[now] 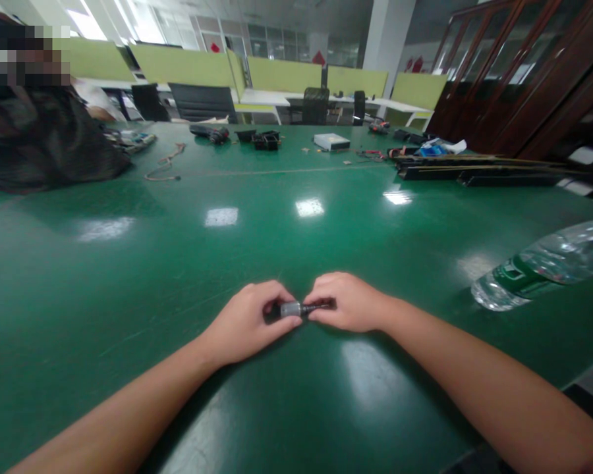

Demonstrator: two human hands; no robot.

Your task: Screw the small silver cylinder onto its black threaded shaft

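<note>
Close in front of me, over the green tabletop [257, 250], both hands meet at a small cylinder [291, 309] with a grey middle and dark ends. My left hand [250, 322] is closed around its thicker dark end, thumb along the near side. Fingers of my right hand [348, 301] pinch its thin, dark right end, which looks like a shaft or stem. The cylinder lies roughly level, pointing left to right. What kind of part it is, I cannot make out, since the fingers cover both ends.
A clear plastic bottle [538, 266] with a green label lies at right. Across the table's far side sit a white box [331, 141], black parts [265, 139], a cable [165, 164] and long dark strips [435, 170]. A large dark bag [44, 138] stands at far left.
</note>
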